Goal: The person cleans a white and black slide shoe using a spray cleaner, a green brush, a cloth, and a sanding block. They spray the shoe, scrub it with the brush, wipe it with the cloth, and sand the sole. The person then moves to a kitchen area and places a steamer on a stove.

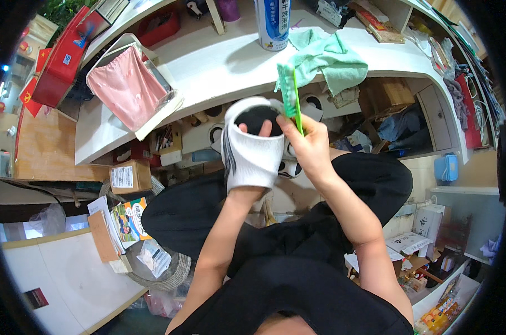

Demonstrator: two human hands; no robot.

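Observation:
A white slide sandal (255,161) with black stripes on its side sits over my left hand (253,130), which is pushed through it; two fingertips show against the dark footbed. My right hand (309,140) grips a green-handled brush (292,92) upright beside the sandal's upper right edge. White foam clings to the brush's pale green bristles. Beyond the brush, a mint-green cloth (336,63) lies crumpled on the white desk (206,71) and hangs over its edge. A blue and white spray can (274,25) bearing writing stands on the desk, left of the cloth.
A pink fabric-covered bin (127,88) stands on the desk at left. Under the desk are more footwear (290,168), a cardboard box (382,98) and a small labelled carton (131,176). Books (129,220) lie by my left knee; a blue case (446,167) is at right.

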